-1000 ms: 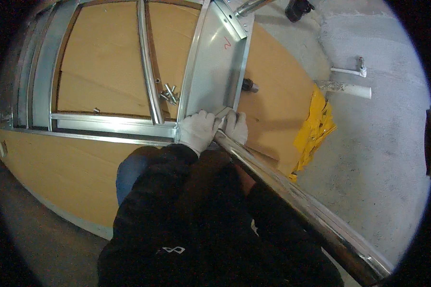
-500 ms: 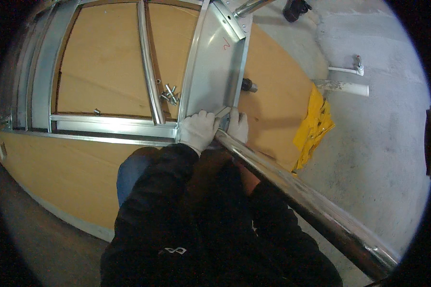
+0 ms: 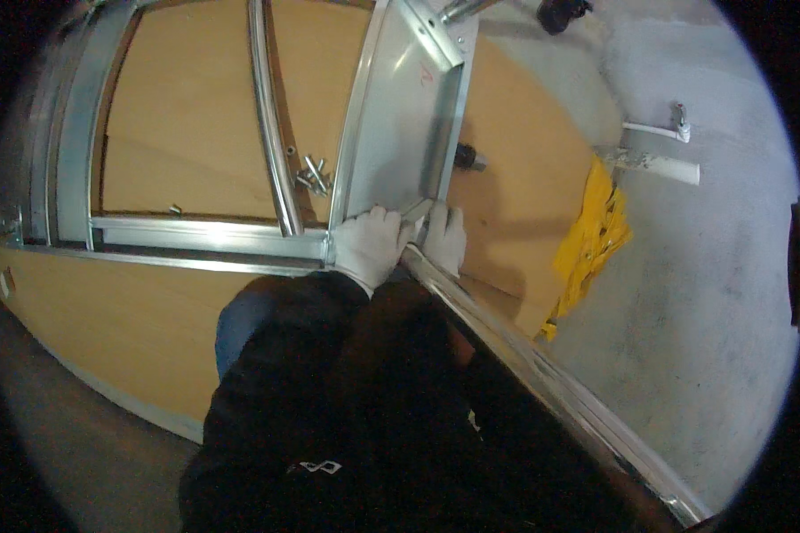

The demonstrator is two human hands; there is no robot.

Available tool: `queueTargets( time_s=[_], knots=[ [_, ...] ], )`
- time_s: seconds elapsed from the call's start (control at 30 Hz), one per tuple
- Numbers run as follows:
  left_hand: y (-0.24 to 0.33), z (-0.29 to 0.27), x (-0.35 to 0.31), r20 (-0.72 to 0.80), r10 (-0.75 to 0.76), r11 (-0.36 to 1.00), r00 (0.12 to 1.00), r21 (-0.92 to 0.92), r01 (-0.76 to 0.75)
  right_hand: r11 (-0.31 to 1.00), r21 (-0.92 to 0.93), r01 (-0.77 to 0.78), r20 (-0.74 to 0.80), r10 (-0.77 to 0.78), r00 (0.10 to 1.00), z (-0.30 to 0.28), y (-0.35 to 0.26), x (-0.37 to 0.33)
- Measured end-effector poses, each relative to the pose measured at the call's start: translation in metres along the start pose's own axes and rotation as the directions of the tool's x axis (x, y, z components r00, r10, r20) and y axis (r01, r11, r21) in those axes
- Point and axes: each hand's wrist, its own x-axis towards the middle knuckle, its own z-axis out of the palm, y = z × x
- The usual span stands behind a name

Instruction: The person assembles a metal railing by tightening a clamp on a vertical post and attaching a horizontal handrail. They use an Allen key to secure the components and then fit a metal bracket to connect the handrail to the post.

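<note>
At the near corner of a galvanized metal frame (image 3: 209, 233), both my hands in white gloves are close together. My left hand (image 3: 369, 244) is closed, its fingers curled at the corner against a small grey metal bracket (image 3: 417, 213). Just to its right, my right hand (image 3: 445, 238) grips the same bracket from the other side. A long shiny metal tube (image 3: 542, 364) starts between the hands and runs down to the lower right, over my right arm. The fingertips and the exact joint are partly hidden.
A loose pile of bolts (image 3: 315, 175) lies on the brown board (image 3: 187, 107) beside a curved metal tube (image 3: 271, 115). Right of the frame lie a dark socket-like tool end (image 3: 469, 158) and yellow plastic sheeting (image 3: 591, 240). White pipes (image 3: 658, 164) stick out near the wall.
The view has shifted slightly, and the long tube's far end sits a little lower and more to the left. Both hands stay at the corner with nearly the same grip.
</note>
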Motion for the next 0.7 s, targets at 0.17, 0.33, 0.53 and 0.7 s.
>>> queueTargets(
  time_s=[0.17, 0.33, 0.53, 0.7],
  knots=[
    [0.0, 0.0, -0.007, 0.025, -0.048, 0.999, 0.999, 0.017, 0.048, 0.997, 0.057, -0.046, 0.036, 0.044, 0.998, 0.002, -0.008, 0.004],
    [0.0, 0.0, -0.005, -0.024, -0.004, 1.0, 1.0, 0.001, 0.004, 0.986, 0.111, -0.128, 0.054, 0.122, 0.991, -0.002, -0.017, 0.007],
    [0.0, -0.005, -0.01, 0.033, -0.022, 0.998, 0.999, -0.058, 0.024, 0.972, -0.195, 0.134, 0.015, -0.134, 0.991, 0.0, -0.004, 0.002],
    [0.006, -0.043, -0.022, 0.002, -0.028, 0.997, 1.0, -0.075, 0.028, 0.995, -0.095, 0.018, -0.038, -0.022, 0.999, -0.002, -0.005, 0.005]
  ],
)
